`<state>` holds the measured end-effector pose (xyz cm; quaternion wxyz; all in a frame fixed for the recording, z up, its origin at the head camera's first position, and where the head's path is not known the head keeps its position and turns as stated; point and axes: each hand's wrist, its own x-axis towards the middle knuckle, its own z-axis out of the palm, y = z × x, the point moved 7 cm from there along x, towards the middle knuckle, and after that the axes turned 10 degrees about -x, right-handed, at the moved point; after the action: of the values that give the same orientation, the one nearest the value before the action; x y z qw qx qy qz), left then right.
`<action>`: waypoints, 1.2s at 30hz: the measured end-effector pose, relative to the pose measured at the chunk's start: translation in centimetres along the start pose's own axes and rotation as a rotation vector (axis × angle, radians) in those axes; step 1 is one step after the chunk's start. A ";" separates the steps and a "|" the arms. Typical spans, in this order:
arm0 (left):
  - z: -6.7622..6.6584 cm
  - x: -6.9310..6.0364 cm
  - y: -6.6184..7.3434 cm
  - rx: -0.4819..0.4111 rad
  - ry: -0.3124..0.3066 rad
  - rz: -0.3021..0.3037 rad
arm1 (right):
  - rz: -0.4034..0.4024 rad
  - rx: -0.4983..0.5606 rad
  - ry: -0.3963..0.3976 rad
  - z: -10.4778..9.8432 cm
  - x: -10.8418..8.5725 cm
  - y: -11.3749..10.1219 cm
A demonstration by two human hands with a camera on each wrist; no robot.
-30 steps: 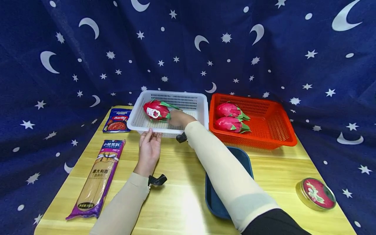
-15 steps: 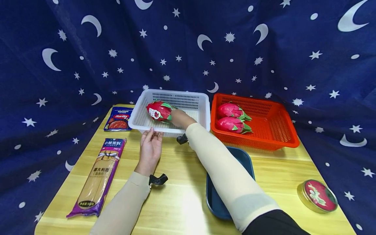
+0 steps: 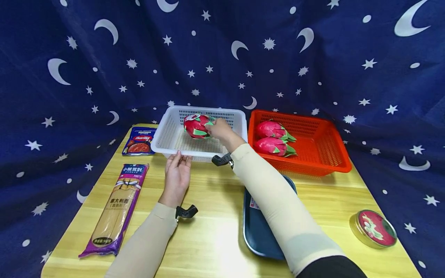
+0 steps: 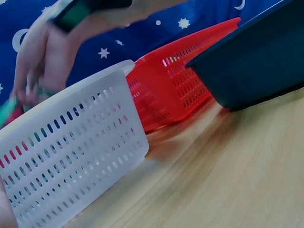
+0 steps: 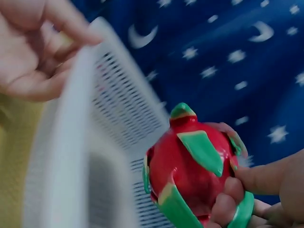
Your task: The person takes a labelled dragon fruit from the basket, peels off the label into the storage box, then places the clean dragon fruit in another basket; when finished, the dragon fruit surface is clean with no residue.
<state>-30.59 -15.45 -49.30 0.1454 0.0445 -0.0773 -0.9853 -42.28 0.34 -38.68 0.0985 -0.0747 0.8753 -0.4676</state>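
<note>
A red dragon fruit (image 3: 196, 126) with green leaf tips and a white sticker hangs just above the floor of the white basket (image 3: 163, 150). My right hand (image 3: 222, 129) grips it by its leafy end; in the right wrist view, the thumb and fingers (image 5: 266, 183) pinch the green scales. At the basket's front rim is my left hand (image 3: 178, 173), palm up, with the thumb over the edge and the other fingers below it. Two more dragon fruits (image 3: 272, 146) lie in the left part of the red basket (image 3: 323, 144).
A dark blue tray (image 3: 259, 235) lies partly under my right forearm. On the left are a pack of spaghetti (image 3: 116, 208) and a Barilla sauce pouch (image 3: 139, 141). A round tin (image 3: 373, 229) stands at the right edge. A starry curtain (image 3: 222, 58) hangs behind the table.
My right hand has raised the dragon fruit and carried it a little to the right, turning it so the sticker faces upward. The left hand stays at the white basket's rim.
</note>
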 end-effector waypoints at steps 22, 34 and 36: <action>-0.9 0.1 0.1 0.073 0.039 -0.099 | -0.198 0.194 -0.535 -4.1 -14.5 4.5; -1.1 0.6 0.9 0.089 -0.011 -0.163 | -0.277 -0.052 -0.744 0.6 -13.0 6.5; -1.1 0.6 0.9 0.117 -0.026 -0.180 | -0.323 -0.107 -0.740 0.8 -12.8 6.3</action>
<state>-30.75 -16.67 -50.24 0.0527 0.0468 -0.1324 -0.9887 -29.95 6.03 -43.04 0.3280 -0.3792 0.7810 -0.3723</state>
